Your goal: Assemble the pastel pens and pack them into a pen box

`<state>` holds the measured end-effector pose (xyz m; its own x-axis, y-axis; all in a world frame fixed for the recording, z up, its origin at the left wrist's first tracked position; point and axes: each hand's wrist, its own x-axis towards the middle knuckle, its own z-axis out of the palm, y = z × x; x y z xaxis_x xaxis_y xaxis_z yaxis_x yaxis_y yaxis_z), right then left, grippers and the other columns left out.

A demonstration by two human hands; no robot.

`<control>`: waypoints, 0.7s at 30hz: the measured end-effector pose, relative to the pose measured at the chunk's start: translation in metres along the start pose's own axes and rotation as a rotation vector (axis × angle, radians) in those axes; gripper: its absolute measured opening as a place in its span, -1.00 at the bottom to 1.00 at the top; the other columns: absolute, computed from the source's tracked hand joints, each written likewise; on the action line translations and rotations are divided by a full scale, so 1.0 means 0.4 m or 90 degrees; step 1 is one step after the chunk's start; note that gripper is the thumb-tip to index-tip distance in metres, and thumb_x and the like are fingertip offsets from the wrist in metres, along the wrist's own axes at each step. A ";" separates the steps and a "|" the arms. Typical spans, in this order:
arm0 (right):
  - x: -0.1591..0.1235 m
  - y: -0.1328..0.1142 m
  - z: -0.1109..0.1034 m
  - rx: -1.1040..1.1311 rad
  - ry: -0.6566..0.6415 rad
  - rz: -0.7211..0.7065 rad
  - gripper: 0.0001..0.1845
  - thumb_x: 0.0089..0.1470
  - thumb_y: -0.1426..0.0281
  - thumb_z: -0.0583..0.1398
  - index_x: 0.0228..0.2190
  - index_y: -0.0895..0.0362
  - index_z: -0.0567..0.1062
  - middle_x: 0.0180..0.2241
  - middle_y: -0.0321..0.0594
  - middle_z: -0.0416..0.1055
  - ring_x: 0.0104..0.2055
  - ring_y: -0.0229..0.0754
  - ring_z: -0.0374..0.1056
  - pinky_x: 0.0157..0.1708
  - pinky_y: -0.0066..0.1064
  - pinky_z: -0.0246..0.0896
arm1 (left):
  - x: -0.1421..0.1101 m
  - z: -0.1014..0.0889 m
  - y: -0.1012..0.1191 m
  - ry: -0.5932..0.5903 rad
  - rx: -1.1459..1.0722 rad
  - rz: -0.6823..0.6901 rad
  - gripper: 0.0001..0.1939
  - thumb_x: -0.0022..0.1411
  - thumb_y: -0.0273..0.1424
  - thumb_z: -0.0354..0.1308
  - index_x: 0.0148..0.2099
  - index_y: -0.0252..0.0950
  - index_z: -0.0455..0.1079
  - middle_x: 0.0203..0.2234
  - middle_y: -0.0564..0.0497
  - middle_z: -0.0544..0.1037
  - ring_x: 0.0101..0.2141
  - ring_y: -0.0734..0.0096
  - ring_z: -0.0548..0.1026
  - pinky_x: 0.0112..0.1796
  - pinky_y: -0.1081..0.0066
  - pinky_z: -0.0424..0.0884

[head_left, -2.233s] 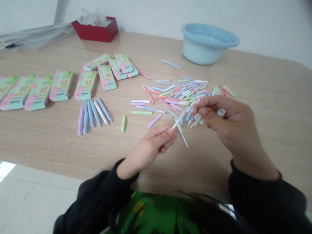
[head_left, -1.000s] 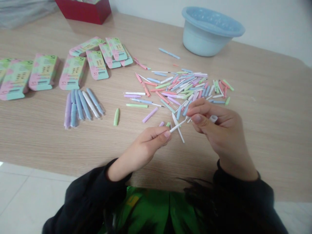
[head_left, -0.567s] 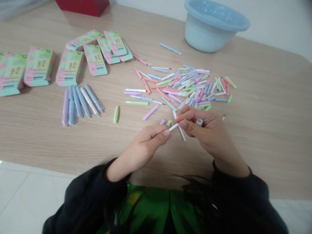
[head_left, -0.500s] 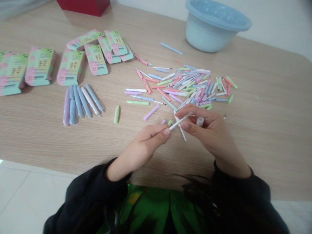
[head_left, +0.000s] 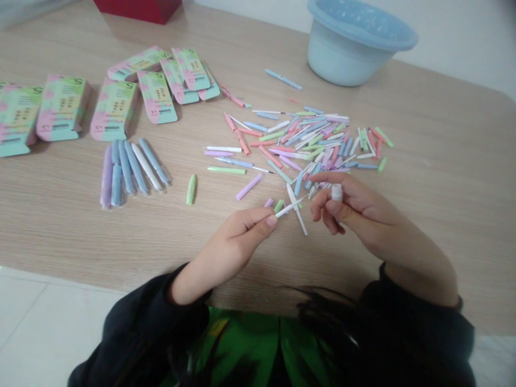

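Note:
My left hand [head_left: 244, 236] is closed, pinching a slim white pen refill [head_left: 291, 207] whose thin tip points up and right. My right hand [head_left: 355, 207] holds a small whitish cap [head_left: 337, 192] near its thumb, with the index finger stretched out to the left. A gap separates the right hand's fingers from the refill tip. Below the refill, a white pen piece [head_left: 300, 219] lies slantwise on the table. Just beyond the hands spreads a heap of pastel pen parts [head_left: 314, 137] in pink, blue, green, purple and white.
Several green and pink cartons [head_left: 115, 110] lie at the left. In front of them is a row of wrapped pens [head_left: 129, 166]. A lone green pen cap [head_left: 191, 189] sits nearer the middle. At the back stand a blue basin [head_left: 342, 56] and a red box [head_left: 141, 8].
My right hand has moved away from the refill, to the right, keeping the whitish cap. The left hand still holds the refill and has barely shifted.

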<state>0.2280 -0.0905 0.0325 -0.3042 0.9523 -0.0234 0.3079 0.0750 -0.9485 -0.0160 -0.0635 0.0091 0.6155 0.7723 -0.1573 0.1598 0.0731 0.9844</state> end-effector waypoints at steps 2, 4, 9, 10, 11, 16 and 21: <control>-0.001 -0.006 0.001 -0.021 0.064 -0.001 -0.73 0.37 0.30 0.13 0.08 -0.04 0.36 -0.33 -0.30 0.43 -0.41 -0.24 0.28 -0.45 -0.38 0.20 | -0.001 0.000 0.004 0.005 0.011 -0.005 -0.62 0.40 -0.23 -0.01 -0.47 -0.25 0.12 -0.55 0.14 0.10 -0.47 0.46 0.12 -0.40 0.39 0.11; 0.001 -0.014 0.008 -0.001 0.112 -0.004 -0.76 0.32 0.28 0.19 0.00 -0.04 0.43 -0.34 -0.28 0.41 -0.36 -0.20 0.29 -0.43 -0.36 0.20 | -0.001 0.001 0.008 0.004 0.012 -0.009 -0.62 0.41 -0.23 -0.02 -0.47 -0.25 0.12 -0.55 0.14 0.11 -0.46 0.45 0.15 -0.41 0.39 0.12; 0.020 -0.028 0.043 0.128 0.134 0.005 -0.74 0.15 0.21 0.33 -0.14 0.02 0.53 -0.42 -0.31 0.33 -0.45 -0.25 0.23 -0.52 -0.41 0.19 | -0.002 0.004 0.012 -0.013 0.020 -0.010 -0.61 0.42 -0.25 -0.04 -0.48 -0.25 0.11 -0.55 0.13 0.13 -0.46 0.46 0.18 -0.43 0.38 0.10; 0.023 -0.030 0.048 0.130 0.141 0.013 -0.74 0.12 0.20 0.36 -0.18 0.03 0.54 -0.45 -0.33 0.32 -0.48 -0.27 0.22 -0.55 -0.43 0.17 | -0.001 0.004 0.012 -0.016 0.020 -0.006 -0.61 0.42 -0.26 -0.04 -0.48 -0.25 0.11 -0.55 0.13 0.13 -0.45 0.46 0.18 -0.43 0.38 0.10; 0.026 -0.031 0.052 0.121 0.149 0.022 -0.75 0.10 0.20 0.37 -0.22 0.04 0.54 -0.49 -0.34 0.31 -0.51 -0.29 0.20 -0.58 -0.44 0.14 | -0.001 0.004 0.012 -0.019 0.018 -0.003 -0.61 0.42 -0.26 -0.05 -0.48 -0.25 0.12 -0.55 0.13 0.14 -0.45 0.46 0.19 -0.42 0.39 0.11; 0.031 -0.030 0.062 0.052 0.171 0.036 -0.88 0.10 0.28 0.37 -0.37 0.04 0.57 -0.55 -0.36 0.26 -0.56 -0.33 0.09 -0.65 -0.47 -0.03 | 0.000 0.002 0.009 -0.025 0.006 0.018 -0.62 0.42 -0.28 -0.02 -0.47 -0.26 0.14 -0.52 0.13 0.19 -0.44 0.46 0.19 -0.37 0.40 0.16; 0.029 -0.029 0.073 0.018 0.180 0.028 -0.89 0.11 0.29 0.36 -0.40 0.04 0.57 -0.54 -0.33 0.27 -0.56 -0.31 0.08 -0.66 -0.44 -0.12 | -0.003 0.002 0.011 -0.024 0.010 -0.017 -0.65 0.40 -0.23 -0.02 -0.43 -0.27 0.20 -0.48 0.09 0.26 -0.36 0.40 0.28 -0.30 0.40 0.22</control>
<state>0.1947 -0.0887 0.0340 -0.0267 0.9994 0.0201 0.2891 0.0270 -0.9569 -0.0156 -0.0646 0.0137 0.6391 0.7462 -0.1864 0.1883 0.0832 0.9786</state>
